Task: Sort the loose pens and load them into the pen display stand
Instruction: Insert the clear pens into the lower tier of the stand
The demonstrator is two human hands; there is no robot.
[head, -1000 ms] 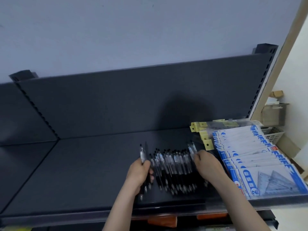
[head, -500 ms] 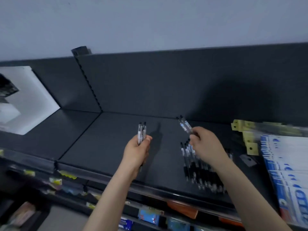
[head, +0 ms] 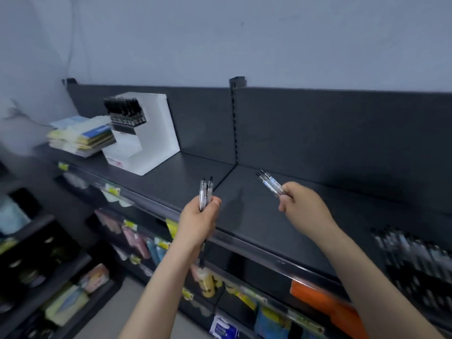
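Left hand (head: 197, 225) fingers curled round small bunch of pens (head: 205, 193), held upright, tips up, above shelf (head: 259, 223) front edge. Right hand (head: 304, 207) fingertips pinch second small bunch (head: 271, 184), angled up and left over shelf. Loose pens (head: 415, 258) lie in blurred heap on shelf at far right. White pen display stand (head: 146, 140) stands on shelf far left, row of black pens in its top tier. Stack of packets (head: 80, 138) just beside stand, on its left.

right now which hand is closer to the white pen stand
Left. The left hand, gripping a few pens, is to the right of the white pen stand and nearer the shelf's front edge; the right hand, holding more pens, is even farther right.
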